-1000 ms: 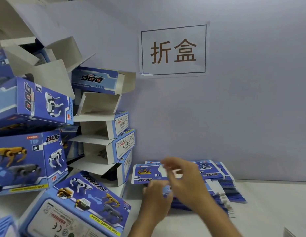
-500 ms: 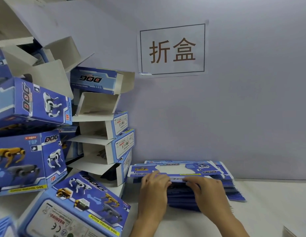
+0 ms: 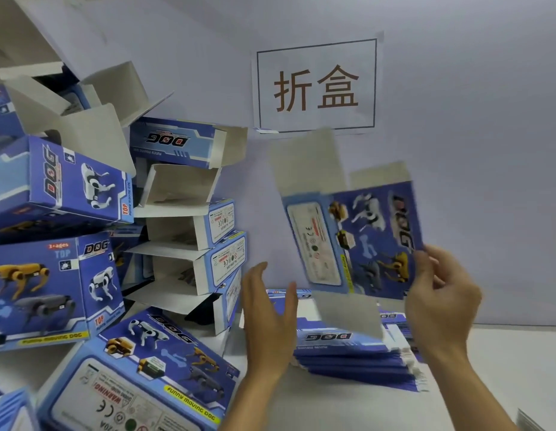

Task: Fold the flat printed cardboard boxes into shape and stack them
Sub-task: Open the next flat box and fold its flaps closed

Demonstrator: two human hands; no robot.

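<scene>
A flat blue printed box (image 3: 357, 241) with robot-dog pictures hangs tilted in the air above the table, blurred, its grey flaps sticking out top and bottom. My right hand (image 3: 441, 303) pinches its right edge. My left hand (image 3: 269, 315) is open, fingers straight, just left of and below the box, touching nothing. Beneath them lies the pile of flat boxes (image 3: 348, 353) on the white table (image 3: 503, 368). Folded boxes (image 3: 183, 219) are heaped on the left, several with open flaps.
A large folded box (image 3: 140, 377) lies tilted at the lower left, close to my left forearm. More folded boxes (image 3: 43, 281) fill the left edge. A paper sign (image 3: 315, 85) hangs on the grey wall behind. A white object (image 3: 531, 419) shows at the bottom right corner.
Both hands were on the flat pile. Now my right hand has lifted one flat box up and to the right, and my left hand has come off the pile and opened.
</scene>
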